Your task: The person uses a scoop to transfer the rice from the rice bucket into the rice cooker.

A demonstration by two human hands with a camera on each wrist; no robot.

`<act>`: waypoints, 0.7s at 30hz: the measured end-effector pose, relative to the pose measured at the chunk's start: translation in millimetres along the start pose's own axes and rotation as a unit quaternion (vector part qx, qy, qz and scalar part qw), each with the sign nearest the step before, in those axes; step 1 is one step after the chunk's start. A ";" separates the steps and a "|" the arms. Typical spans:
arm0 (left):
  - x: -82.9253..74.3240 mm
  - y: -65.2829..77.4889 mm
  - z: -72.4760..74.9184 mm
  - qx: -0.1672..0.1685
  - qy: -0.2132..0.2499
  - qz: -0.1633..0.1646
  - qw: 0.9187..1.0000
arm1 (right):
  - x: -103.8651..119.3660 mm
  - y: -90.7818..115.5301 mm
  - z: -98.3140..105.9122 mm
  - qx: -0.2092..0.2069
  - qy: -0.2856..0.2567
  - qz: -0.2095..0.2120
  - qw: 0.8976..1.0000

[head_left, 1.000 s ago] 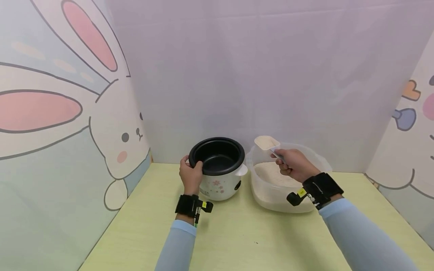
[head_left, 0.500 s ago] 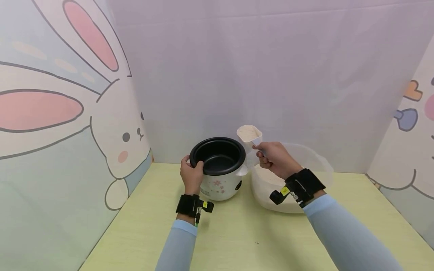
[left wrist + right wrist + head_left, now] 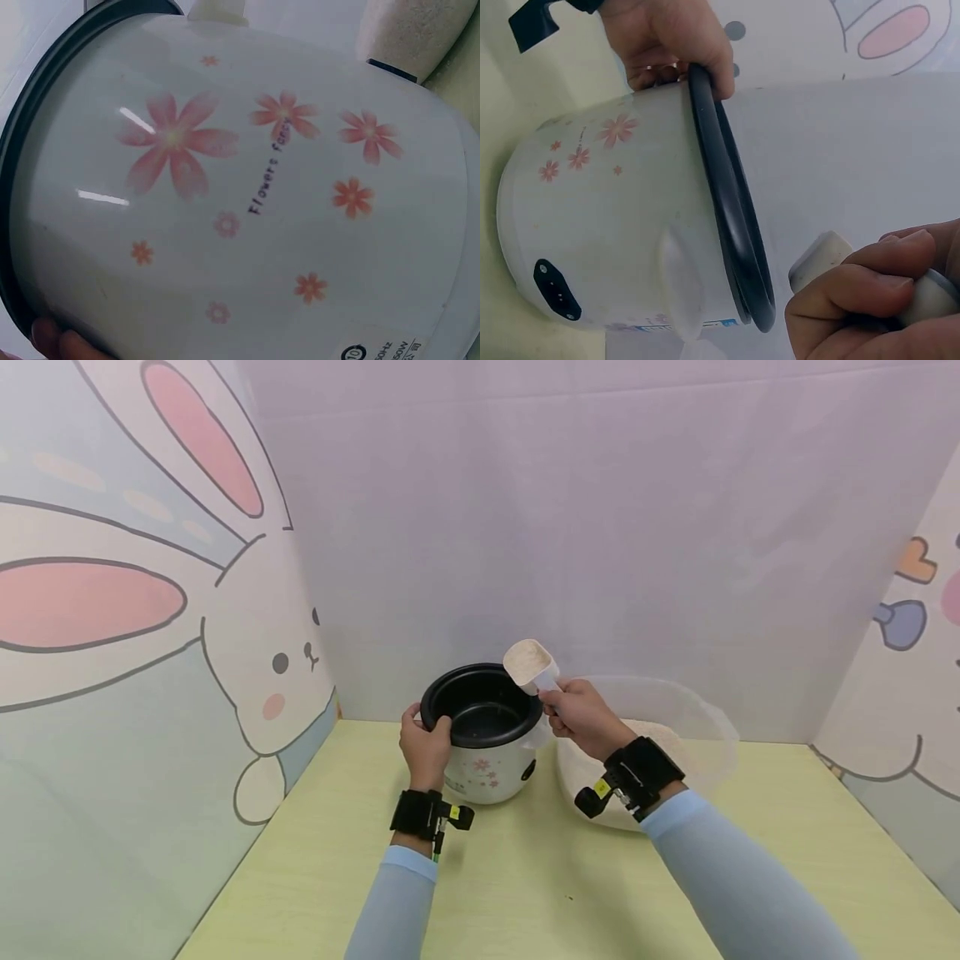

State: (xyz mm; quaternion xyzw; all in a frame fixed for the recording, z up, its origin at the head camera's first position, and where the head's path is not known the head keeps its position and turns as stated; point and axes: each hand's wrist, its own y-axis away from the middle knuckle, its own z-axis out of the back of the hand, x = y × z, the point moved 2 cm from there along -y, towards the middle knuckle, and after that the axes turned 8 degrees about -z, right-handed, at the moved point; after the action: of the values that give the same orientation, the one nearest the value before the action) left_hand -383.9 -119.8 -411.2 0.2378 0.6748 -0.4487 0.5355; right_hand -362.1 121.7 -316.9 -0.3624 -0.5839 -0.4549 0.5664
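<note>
A white rice cooker with pink flowers and a black inner pot stands near the back wall. My left hand grips its black rim at the left, thumb over the edge; fingertips show low in the left wrist view. My right hand holds a white measuring scoop by its handle. Heaped with what looks like rice, the scoop hangs above the pot's right rim, tilted slightly leftward. The visible floor of the pot is bare black. In the right wrist view the scoop is mostly hidden by my fingers.
Right of the cooker, a translucent plastic tub holds more rice, partly behind my right hand. The table is pale yellow-green. A plain backdrop rises close behind, and rabbit-printed panels flank the sides.
My right hand has carried the filled scoop leftward from above the tub to the pot's right rim, and the scoop has begun to tip. My left hand has kept its grip on the rim.
</note>
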 end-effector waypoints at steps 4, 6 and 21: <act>-0.3 -0.2 0.0 0.000 0.000 -0.002 1.000 | -2.9 -3.0 -1.9 -0.005 0.017 0.000 1.000; -0.6 0.2 -0.1 0.001 0.002 -0.001 1.000 | -4.2 -4.6 -2.4 -0.010 0.022 0.001 1.000; -1.9 1.2 0.5 0.002 -0.001 -0.003 1.000 | -6.4 -6.8 -15.2 -0.032 0.054 0.013 0.998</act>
State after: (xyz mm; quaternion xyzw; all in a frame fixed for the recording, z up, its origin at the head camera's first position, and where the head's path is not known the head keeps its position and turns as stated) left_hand -382.2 -119.3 -409.8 0.2365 0.6742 -0.4521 0.5339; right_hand -362.8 105.8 -324.9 -0.3630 -0.5331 -0.4843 0.5912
